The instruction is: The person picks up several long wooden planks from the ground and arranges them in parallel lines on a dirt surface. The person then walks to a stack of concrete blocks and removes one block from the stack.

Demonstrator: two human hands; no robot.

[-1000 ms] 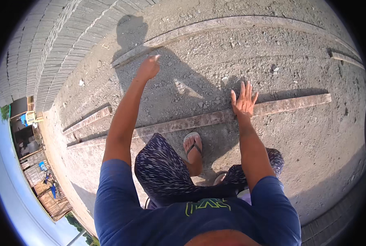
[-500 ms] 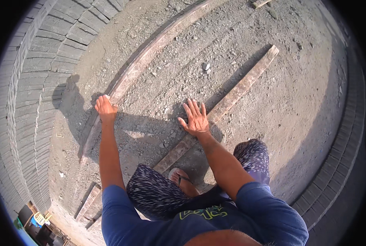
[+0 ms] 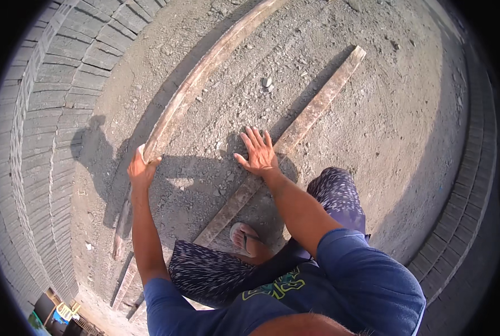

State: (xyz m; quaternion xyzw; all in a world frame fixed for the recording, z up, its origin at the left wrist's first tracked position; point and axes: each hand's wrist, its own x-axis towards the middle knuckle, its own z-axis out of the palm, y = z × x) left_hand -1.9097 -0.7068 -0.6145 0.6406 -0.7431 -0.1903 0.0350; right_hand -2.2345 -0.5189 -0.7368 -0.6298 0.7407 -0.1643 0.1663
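Observation:
My left hand (image 3: pixel 142 171) is wrapped round a long wooden plank (image 3: pixel 196 78) on the left. The plank stands on edge or slightly lifted, with a dark shadow along its left side; its near end shows beyond my forearm. Fingers spread, my right hand (image 3: pixel 258 157) hovers or rests beside a second wooden plank (image 3: pixel 322 101); contact cannot be made out. That plank lies slanted on the gravelly ground, passing under my right wrist toward my knees.
Stacked grey blocks (image 3: pixel 59 84) form a wall on the left. A low block row (image 3: pixel 457 224) curves along the right. Shorter wood pieces (image 3: pixel 125 280) lie at lower left. A small stone (image 3: pixel 267 82) sits between the planks. My sandalled foot (image 3: pixel 244 236) is near the second plank.
My left hand has raised the left plank somewhat, and its near end has come toward me. My right hand stays spread by the second plank. The whole view has shifted slightly.

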